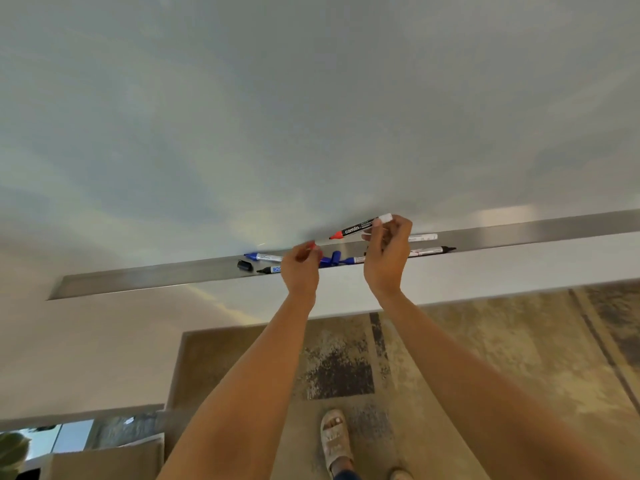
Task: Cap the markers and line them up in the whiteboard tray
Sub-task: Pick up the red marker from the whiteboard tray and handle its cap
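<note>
Head view: right hand [386, 252] pinching uncapped red-tipped marker [360, 227]; left hand [301, 261] pinching red cap [312, 244].

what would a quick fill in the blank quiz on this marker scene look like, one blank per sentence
1. The right hand holds a marker whose exposed tip is ____ in colour.
2. The left hand pinches a small ____ cap.
3. The loose black cap lies in the metal ____.
4. The held marker's dark label reads ____.

Missing words: red; red; tray; camlin
</note>
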